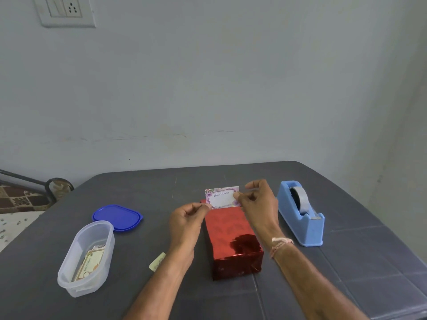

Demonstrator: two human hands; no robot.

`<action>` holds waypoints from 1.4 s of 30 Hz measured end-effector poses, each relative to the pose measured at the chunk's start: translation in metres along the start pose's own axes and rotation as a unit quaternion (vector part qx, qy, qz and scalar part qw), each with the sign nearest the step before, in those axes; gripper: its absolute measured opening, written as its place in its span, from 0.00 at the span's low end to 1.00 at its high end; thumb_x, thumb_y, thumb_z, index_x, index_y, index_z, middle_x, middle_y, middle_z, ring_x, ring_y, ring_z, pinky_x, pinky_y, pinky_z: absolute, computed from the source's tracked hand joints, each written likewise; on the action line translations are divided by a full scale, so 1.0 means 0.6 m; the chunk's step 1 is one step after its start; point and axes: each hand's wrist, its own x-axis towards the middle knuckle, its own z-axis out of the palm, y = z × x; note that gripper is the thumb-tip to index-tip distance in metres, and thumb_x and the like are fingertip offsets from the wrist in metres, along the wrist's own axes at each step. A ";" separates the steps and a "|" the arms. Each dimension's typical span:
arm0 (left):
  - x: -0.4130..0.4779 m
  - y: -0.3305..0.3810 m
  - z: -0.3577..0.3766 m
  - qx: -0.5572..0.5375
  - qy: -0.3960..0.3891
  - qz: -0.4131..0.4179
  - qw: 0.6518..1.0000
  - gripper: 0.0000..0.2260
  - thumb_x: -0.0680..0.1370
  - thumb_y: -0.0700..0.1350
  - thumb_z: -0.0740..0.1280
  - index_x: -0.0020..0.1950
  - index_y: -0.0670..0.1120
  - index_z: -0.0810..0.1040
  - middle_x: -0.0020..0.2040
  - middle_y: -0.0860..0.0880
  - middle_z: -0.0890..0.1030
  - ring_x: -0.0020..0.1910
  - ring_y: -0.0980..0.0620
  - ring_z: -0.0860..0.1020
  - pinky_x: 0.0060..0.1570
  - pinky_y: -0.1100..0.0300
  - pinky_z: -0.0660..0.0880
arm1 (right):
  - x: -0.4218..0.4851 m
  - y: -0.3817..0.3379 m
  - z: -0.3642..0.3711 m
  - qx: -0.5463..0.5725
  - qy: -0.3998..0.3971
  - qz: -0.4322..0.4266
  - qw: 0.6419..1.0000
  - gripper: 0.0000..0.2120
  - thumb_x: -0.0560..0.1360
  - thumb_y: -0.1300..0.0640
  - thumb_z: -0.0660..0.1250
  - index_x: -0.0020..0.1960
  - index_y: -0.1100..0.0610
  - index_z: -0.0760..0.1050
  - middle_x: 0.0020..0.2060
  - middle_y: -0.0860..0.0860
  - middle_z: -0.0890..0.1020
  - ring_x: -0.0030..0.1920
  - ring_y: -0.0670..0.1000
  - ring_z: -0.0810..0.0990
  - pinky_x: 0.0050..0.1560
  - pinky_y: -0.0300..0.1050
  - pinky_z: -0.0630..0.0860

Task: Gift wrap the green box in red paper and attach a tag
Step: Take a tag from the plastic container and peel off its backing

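Note:
The box (232, 241), fully covered in shiny red paper, lies lengthwise in the middle of the grey table (161, 188). Above its far end I hold a small floral "Best Wishes" tag (222, 197) upright. My left hand (187, 221) pinches the tag's lower left corner. My right hand (256, 202) pinches its right edge, and a thin strip of clear tape seems to run between its fingers; I cannot tell for certain. No green shows anywhere on the box.
A blue tape dispenser (300, 213) stands right of the box. At the left are a clear plastic tub (89, 257) holding more tags and its blue lid (117, 217). A small paper scrap (157, 261) lies by my left forearm. The wall rises behind the table.

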 end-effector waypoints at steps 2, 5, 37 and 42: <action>0.017 -0.004 0.006 0.047 -0.001 0.009 0.999 0.05 0.75 0.45 0.75 0.39 0.49 0.87 0.39 0.48 0.86 0.40 0.55 0.82 0.46 0.59 0.78 | 0.022 -0.002 0.002 -0.038 -0.007 -0.011 0.999 0.14 0.74 0.55 0.78 0.49 0.49 0.72 0.34 0.49 0.86 0.41 0.45 0.84 0.47 0.46 0.80; 0.042 -0.011 0.016 0.159 0.023 0.011 0.987 0.07 0.73 0.55 0.73 0.37 0.55 0.85 0.34 0.58 0.84 0.41 0.56 0.82 0.53 0.48 0.74 | 0.051 -0.002 0.010 -0.107 -0.019 -0.020 0.994 0.16 0.73 0.55 0.78 0.50 0.50 0.71 0.34 0.49 0.85 0.43 0.48 0.83 0.47 0.50 0.80; 0.103 -0.074 0.036 0.396 0.045 0.011 0.917 0.10 0.73 0.58 0.71 0.35 0.55 0.80 0.37 0.62 0.81 0.52 0.53 0.78 0.57 0.46 0.73 | 0.071 0.054 0.055 -0.320 -0.068 -0.074 0.942 0.17 0.78 0.57 0.72 0.57 0.50 0.64 0.41 0.47 0.81 0.40 0.51 0.81 0.41 0.50 0.82; 0.107 -0.074 0.036 0.411 0.039 0.014 0.911 0.09 0.73 0.57 0.72 0.37 0.55 0.82 0.41 0.60 0.82 0.55 0.53 0.74 0.55 0.49 0.69 | 0.069 0.061 0.058 -0.329 -0.064 -0.098 0.937 0.16 0.78 0.57 0.71 0.57 0.50 0.64 0.39 0.47 0.81 0.38 0.50 0.81 0.40 0.50 0.82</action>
